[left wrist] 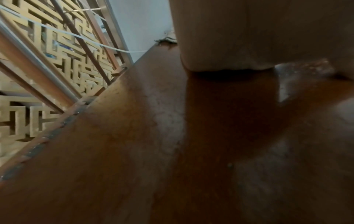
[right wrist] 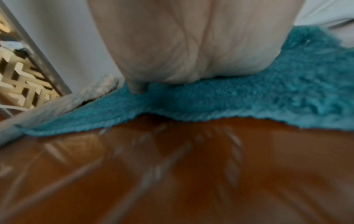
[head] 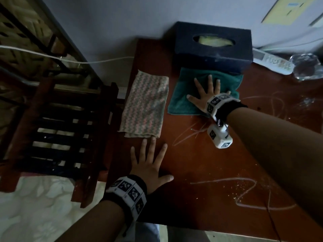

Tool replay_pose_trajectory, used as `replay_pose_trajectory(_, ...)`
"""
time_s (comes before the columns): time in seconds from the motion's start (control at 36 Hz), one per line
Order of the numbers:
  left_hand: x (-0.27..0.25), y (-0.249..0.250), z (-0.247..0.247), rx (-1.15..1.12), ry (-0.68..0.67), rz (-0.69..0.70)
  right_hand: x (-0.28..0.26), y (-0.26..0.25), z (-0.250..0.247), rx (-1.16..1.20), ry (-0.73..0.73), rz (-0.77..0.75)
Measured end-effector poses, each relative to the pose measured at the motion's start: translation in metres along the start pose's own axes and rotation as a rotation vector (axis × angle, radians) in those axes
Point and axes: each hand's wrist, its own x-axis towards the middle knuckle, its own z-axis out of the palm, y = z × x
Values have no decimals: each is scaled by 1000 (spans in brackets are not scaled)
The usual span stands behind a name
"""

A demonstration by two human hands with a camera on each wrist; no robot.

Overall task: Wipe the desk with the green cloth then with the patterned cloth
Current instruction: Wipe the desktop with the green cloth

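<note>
The green cloth (head: 183, 100) lies flat on the brown desk (head: 201, 165) just in front of a dark tissue box. My right hand (head: 206, 92) presses on it with fingers spread and straight; in the right wrist view the palm (right wrist: 191, 45) sits on the teal pile (right wrist: 268, 103). The patterned cloth (head: 145, 105), folded, pink and green zigzag, lies at the desk's left edge. My left hand (head: 150, 163) lies flat on the bare desk just in front of that cloth, fingers spread, holding nothing. Chalk-like scribbles (head: 244, 193) mark the desk.
A dark blue tissue box (head: 213, 48) stands at the back against the wall. A white remote (head: 272, 62) and crumpled clear plastic (head: 307, 67) lie at the back right. A wooden slatted chair (head: 66, 137) stands left of the desk. A white cable (head: 70, 61) runs along the wall.
</note>
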Motion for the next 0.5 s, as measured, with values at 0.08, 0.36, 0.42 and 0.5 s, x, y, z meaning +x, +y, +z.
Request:
replay_pose_trajectory(0.08, 0, 0, 0, -4, -2, 4, 5, -6, -2, 11, 36, 13)
replay_pose_trajectory(0.36, -1, -2, -3, -2, -49, 31, -30, -17, 24, 63, 35, 26)
replay_pose_trajectory(0.42, 0, -2, -3, 0, -50, 32, -42, -17, 31, 85, 30, 15)
replay_pose_trajectory(0.5, 0, -2, -3, -1, -46, 31, -59, -16, 42, 108, 17, 8)
